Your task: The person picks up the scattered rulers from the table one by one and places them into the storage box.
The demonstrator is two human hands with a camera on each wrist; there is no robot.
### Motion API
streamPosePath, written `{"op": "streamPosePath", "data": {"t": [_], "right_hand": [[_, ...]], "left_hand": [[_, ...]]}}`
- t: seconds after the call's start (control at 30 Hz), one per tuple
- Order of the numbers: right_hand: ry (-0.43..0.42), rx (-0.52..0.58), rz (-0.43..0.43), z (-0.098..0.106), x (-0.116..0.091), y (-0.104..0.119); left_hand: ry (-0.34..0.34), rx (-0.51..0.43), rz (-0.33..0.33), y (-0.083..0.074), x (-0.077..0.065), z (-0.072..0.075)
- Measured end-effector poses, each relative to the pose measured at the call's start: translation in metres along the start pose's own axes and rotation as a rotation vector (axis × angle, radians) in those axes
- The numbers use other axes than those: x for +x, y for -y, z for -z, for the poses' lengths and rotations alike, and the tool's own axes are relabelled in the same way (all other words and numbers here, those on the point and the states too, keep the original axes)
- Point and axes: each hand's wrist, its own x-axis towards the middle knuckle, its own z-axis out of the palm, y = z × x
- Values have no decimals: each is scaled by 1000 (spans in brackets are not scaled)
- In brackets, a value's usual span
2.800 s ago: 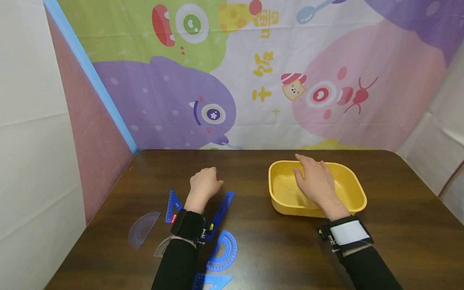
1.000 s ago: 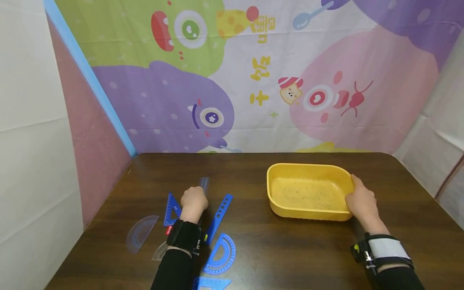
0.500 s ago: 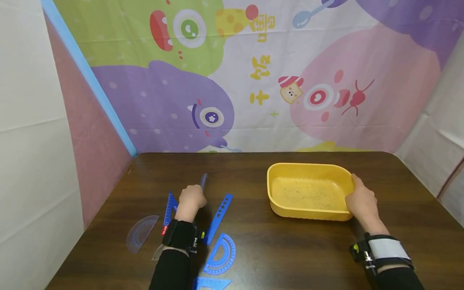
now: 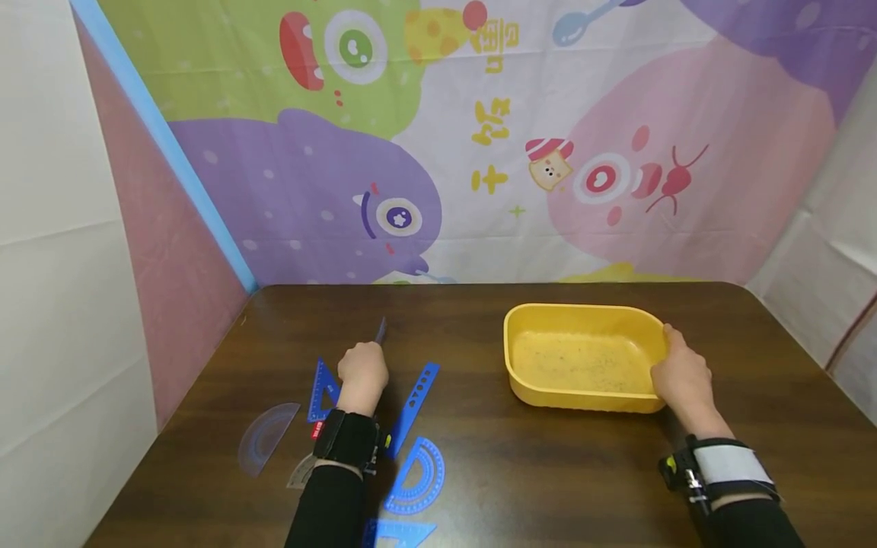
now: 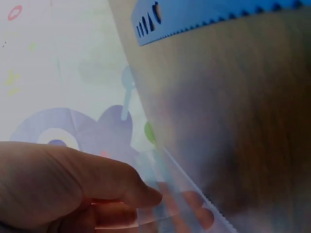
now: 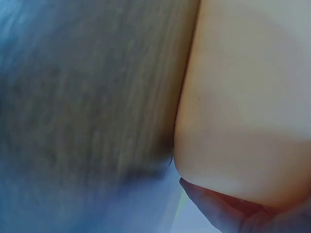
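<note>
In the head view, my left hand (image 4: 363,373) holds a clear ruler (image 4: 381,329) above the table's left half, and the ruler's far end sticks out past the knuckles. The left wrist view shows thumb and fingers pinching this see-through ruler (image 5: 158,170), its toothed edge facing the wood. My right hand (image 4: 685,380) grips the right end of a yellow plastic tub (image 4: 585,399). Fingers (image 6: 209,204) bend round the tub's end in the right wrist view; the rest of that hand is hidden there. No items are seen inside the tub.
Around the left forearm lie a blue set square (image 4: 318,396), a blue ruler (image 4: 414,407), a blue protractor (image 4: 433,483), a clear protractor (image 4: 267,438), a greyish protractor (image 4: 301,473) and another blue set square (image 4: 411,533). A cartoon curtain (image 4: 479,251) hangs behind the table (image 4: 521,472).
My right hand has gone from over the tub to its right end and taken hold. My left hand has come down, gripped the clear ruler and turned it edge-on to the head view.
</note>
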Motion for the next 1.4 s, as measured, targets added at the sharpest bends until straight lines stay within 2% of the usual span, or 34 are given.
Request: {"op": "streamPosePath", "data": {"t": [0.07,0.2,0.33,0.53,0.77,0.9,1.0,1.17,1.4], "right_hand": [[-4,-6,-1,0,1,0],[-13,-14,4,0,1,0],[-21,-22,10,0,1,0],[-14,-19,-2,-1,2,1],[3,-2,-16,-2,1,2],[-1,-5,-13,-2,1,2],[-2,-9,-16,-2,1,2],[-16,-20,-8,-2,1,2],[3,-21,-20,-1,2,2]], "left_hand": [[-1,-6,-13,-3,0,2],[-50,-6,-48,-13,-2,10],[-139,4,-91,-28,-8,19],[-277,10,-197,-54,-18,28],[-407,16,-349,-87,-26,27],[-548,11,-484,-110,-30,18],[-627,66,-577,-126,-33,8],[-635,210,-667,-148,-40,-2],[-593,304,-712,-165,-48,-16]]}}
